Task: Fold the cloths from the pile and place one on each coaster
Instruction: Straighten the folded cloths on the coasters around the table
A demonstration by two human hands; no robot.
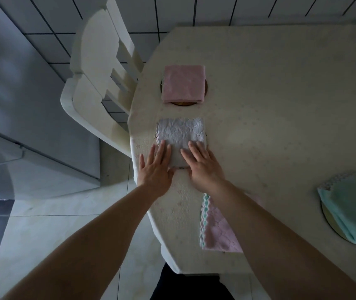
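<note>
A cream table [281,105] fills the right and centre of the view, its near-left edge running diagonally past a white slatted chair [99,83] pushed close against it. Tiled floor and a grey cabinet [21,105] lie to the left.

Both bare forearms reach forward from the bottom of the view. The left hand [154,167] lies flat, fingers straight and spread, with its fingertips on the near-left part of a folded lavender cloth [180,137] and its palm on the table close to the edge. The right hand [204,163] presses flat on the cloth's near-right part, fingers straight and together. Neither hand grips anything. Whether a coaster sits under this cloth is hard to make out.

Beyond it, a folded pink cloth [183,84] covers a round coaster [181,103], only slivers of which show. At the right edge, a folded mint cloth [354,206] rests on a second coaster [329,221], both cut off by the frame. A pink patterned cloth [218,232] with scalloped trim lies under the right forearm, partly hidden. The far half of the table is open surface.
</note>
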